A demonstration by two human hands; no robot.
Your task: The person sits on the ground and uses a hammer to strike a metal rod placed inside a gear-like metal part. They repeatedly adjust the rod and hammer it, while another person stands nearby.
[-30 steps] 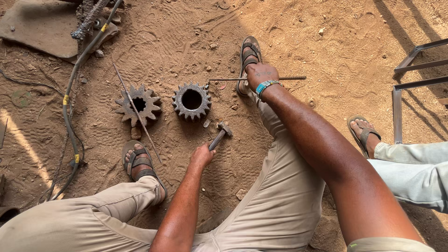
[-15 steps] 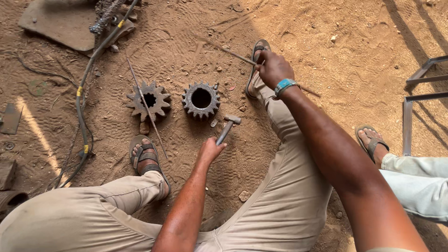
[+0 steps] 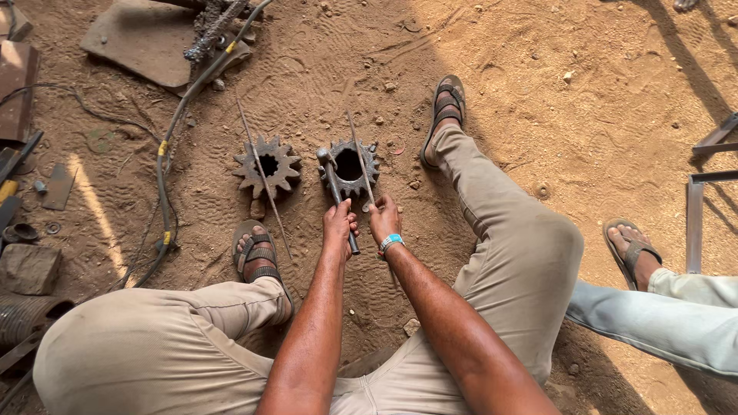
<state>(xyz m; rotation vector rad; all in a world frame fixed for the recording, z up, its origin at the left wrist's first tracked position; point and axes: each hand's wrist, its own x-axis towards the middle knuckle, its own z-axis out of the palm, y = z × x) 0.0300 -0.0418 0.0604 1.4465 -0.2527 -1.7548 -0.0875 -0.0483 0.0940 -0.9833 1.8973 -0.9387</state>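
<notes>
— Gear (image 3: 350, 166) with the big round hole lies flat on the sandy ground (image 3: 538, 92), just ahead of both hands; what's the step?

— From the head camera, I'd judge it's lining up a strike. The left hand (image 3: 338, 223) is clenched around the handle of a small hammer (image 3: 336, 192), whose head sits at the gear's left rim, touching it or just above; I can't tell which. The right hand (image 3: 383, 219) pinches a thin metal rod (image 3: 361, 157) that runs up from the fingers across the gear's right side.

— And the arms?

— Both forearms reach forward between the bent knees, wrists close together, nearly touching. The right wrist wears a teal band (image 3: 390, 242). The person sits low, sandalled feet planted either side of the work.

— What does the next move call for?

— Likely steadying the rod tip at the gear and keeping the hammer head square; a loose grip could let the rod skid on the teeth.

— Anything else around?

— A second toothed gear (image 3: 267, 164) lies just left of the hammer, with another thin rod (image 3: 264, 180) across it. A cable (image 3: 164, 177) curves farther left. Well off to the right, another person's sandalled foot (image 3: 632, 253).
</notes>
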